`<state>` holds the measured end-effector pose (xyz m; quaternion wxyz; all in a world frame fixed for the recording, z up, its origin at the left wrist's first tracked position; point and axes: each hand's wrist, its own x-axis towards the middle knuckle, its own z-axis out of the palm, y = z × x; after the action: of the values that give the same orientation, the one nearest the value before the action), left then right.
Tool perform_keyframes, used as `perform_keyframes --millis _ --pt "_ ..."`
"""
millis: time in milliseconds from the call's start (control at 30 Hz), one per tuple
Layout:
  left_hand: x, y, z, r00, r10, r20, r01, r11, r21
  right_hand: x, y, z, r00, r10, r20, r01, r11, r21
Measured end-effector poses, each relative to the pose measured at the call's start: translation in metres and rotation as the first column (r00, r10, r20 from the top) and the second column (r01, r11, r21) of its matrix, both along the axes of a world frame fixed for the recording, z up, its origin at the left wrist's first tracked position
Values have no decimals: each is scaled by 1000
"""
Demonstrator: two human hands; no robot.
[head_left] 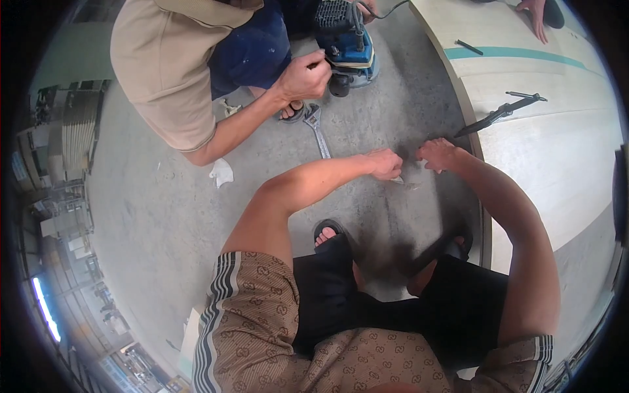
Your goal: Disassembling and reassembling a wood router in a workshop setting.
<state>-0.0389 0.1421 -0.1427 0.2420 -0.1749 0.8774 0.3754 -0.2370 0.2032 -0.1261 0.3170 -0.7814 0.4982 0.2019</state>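
Note:
My left hand [384, 164] is low over the concrete floor in front of me, fingers closed. A small pale piece shows under its fingertips, too small to name. Just to its right, my right hand [438, 154] reaches down beside the panel edge, its fingers bent and a little apart, with nothing visible in them. An adjustable wrench [319, 134] lies on the floor to the left of my hands. Beyond it, a co-worker's hand [304, 77] is at a blue corded power tool [354, 56] standing on the floor.
At right, a large pale panel [544, 177] with a teal stripe bears a black hinged tool [499, 116] and a dark pen-like stick [469, 47]. Another person's hand [536, 16] rests on its far end. A white scrap [222, 172] lies near the co-worker's elbow.

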Motion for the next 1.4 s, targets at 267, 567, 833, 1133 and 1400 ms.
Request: perform_keyframes --millis 267,567,833,1133,1400 --pt "0 0 0 1000 6 8 -6 1000 -3 0 1 0 1000 -9 23 10 999 -39" --pt "0 -1 3 1000 -19 3 19 1000 -7 0 0 -1 1000 -3 16 3 999 -37" --pt "-1 0 0 1000 -26 2 26 1000 -9 1 -1 -4 999 23 -35 -23 1000 3" --pt "1 0 -1 999 -20 -27 20 1000 -8 0 -2 -8 1000 18 -18 -17 1000 16" --pt "1 -1 3 1000 -30 -10 30 999 -18 0 -2 -9 1000 17 1 -17 1000 -1"
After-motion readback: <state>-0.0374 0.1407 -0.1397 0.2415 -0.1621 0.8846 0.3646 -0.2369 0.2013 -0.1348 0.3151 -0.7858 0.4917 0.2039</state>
